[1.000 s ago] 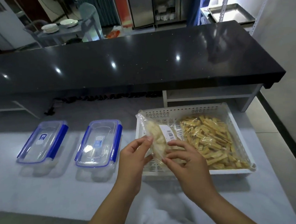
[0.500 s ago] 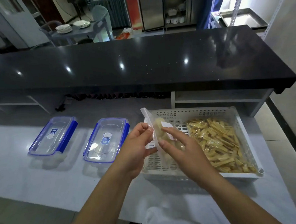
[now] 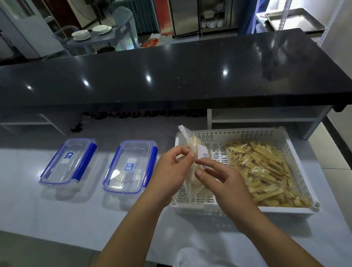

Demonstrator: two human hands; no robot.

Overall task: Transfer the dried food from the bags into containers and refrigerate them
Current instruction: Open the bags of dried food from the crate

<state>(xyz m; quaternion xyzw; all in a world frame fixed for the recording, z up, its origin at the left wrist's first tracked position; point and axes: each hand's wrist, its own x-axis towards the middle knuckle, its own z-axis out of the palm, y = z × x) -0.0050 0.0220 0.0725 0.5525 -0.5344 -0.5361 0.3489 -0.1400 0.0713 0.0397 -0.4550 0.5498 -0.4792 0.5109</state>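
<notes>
A clear bag of pale dried food (image 3: pixel 195 152) stands upright over the left end of the white perforated basket (image 3: pixel 294 153). My left hand (image 3: pixel 173 170) pinches the bag's left edge between thumb and fingers. My right hand (image 3: pixel 220 178) touches the bag's right side near its white label with thumb and forefinger; whether it grips is unclear. A larger bag of yellow dried strips (image 3: pixel 264 169) lies in the basket's right part. Two lidded clear containers with blue clips, one at the left (image 3: pixel 68 161) and one nearer (image 3: pixel 130 166), sit on the white table.
A long black counter (image 3: pixel 168 78) runs across behind the white table (image 3: pixel 32 202). Behind it are a small table with plates (image 3: pixel 92 32), a cabinet and a metal rack with a tray (image 3: pixel 293 21). My white apron (image 3: pixel 208 260) shows at the bottom edge.
The bag has been turned more upright and edge-on over the basket. Both hands have shifted up along it, the right fingers now spread near the label.
</notes>
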